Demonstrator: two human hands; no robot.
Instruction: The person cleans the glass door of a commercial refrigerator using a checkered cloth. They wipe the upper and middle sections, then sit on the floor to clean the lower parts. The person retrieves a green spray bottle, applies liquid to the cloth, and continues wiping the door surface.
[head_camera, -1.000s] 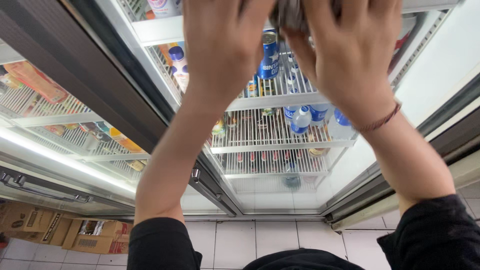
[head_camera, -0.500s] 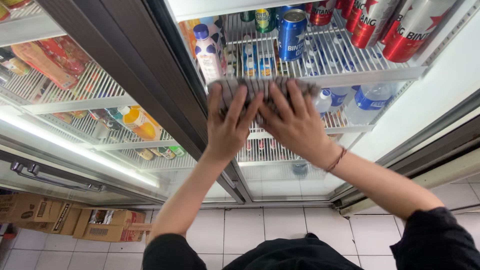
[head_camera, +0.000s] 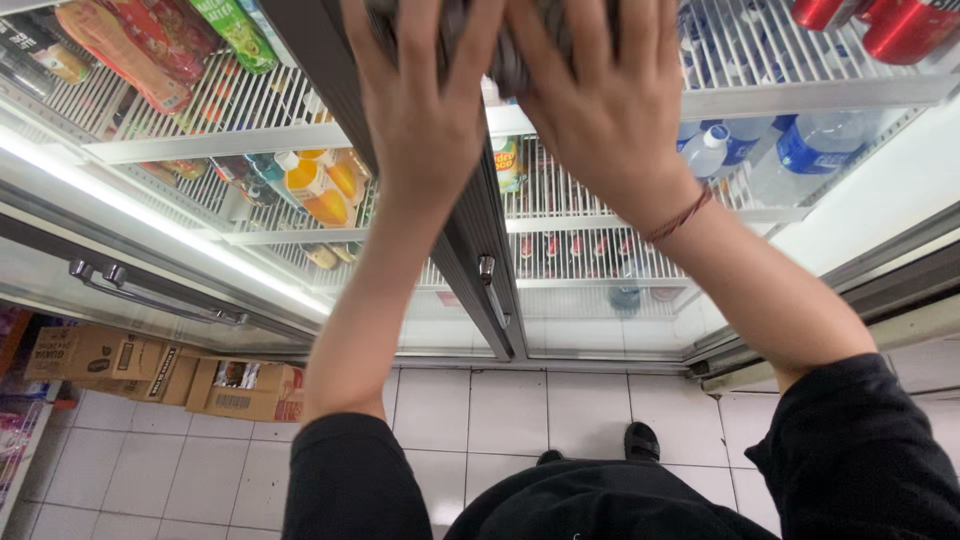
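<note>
Both hands — left hand (head_camera: 425, 110) and right hand (head_camera: 610, 110) — grasp a grey shrink-wrapped pack (head_camera: 510, 45) at the upper shelf's (head_camera: 800, 100) front edge; tilted, it could slip and fall.

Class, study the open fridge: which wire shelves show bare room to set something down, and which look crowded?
Bare wire shows on the upper white wire shelf, between the right hand and the red cans. The lower wire shelf, left of the clear water bottles, also looks open. Crowded: the orange juice bottles behind the left hand. Both hands press a grey pack.
</note>
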